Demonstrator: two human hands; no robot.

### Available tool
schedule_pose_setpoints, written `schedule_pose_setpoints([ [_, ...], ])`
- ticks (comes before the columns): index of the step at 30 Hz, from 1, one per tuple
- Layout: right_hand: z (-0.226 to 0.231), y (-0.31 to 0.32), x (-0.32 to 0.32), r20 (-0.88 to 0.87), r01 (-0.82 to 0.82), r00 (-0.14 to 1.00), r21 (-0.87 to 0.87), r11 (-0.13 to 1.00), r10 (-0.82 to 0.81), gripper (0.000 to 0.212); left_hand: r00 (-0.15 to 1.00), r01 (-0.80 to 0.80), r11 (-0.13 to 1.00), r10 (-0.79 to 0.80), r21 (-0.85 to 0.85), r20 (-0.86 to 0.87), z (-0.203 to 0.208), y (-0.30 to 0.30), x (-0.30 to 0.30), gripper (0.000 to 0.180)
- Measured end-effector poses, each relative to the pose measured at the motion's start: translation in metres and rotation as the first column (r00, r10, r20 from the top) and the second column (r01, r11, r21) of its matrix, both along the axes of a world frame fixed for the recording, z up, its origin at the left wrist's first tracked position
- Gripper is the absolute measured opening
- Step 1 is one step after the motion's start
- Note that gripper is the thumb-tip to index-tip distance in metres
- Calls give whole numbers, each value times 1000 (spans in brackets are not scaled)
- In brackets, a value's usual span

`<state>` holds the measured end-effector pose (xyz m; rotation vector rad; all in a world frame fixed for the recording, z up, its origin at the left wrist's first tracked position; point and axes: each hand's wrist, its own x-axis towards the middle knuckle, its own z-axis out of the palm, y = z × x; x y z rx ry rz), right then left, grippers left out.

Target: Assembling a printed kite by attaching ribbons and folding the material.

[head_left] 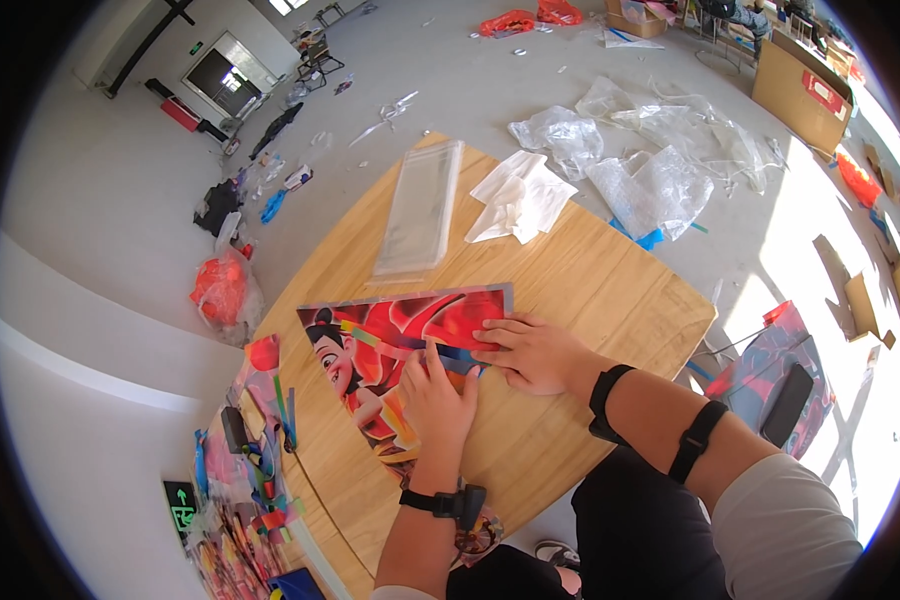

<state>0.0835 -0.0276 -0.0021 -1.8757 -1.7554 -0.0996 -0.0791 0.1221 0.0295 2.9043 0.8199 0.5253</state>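
Note:
A colourful printed triangular sheet (395,340) with a cartoon figure, mostly red, lies on the wooden table (610,275) in front of me. My left hand (438,400) rests on its middle with the index finger stretched forward and the thumb apart. At the sheet's right edge, my right hand (532,352) lies palm down, its fingers spread over the red print. Neither hand grips anything visible. A narrow multicoloured strip (365,337) crosses the sheet left of my fingertips. The sheet's lower part is hidden by my left forearm.
Toward the table's far edge lie a stack of clear plastic sleeves (420,205) and crumpled white paper (523,200). Coloured materials (245,500) crowd the left side. Clear plastic wrap (660,180) litters the floor beyond; a cardboard box (802,92) stands far right.

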Motion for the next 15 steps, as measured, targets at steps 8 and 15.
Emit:
schedule_pose_setpoints([
  [8, 2, 0, -1, -9, -1, 1000, 5, 1000, 1, 46, 1000, 13, 990, -17, 143, 25, -22, 14, -5, 83],
  [15, 2, 1, -1, -7, 6, 1000, -44, 999, -7, 45, 1000, -14, 996, 15, 84, -7, -19, 14, -4, 82],
])
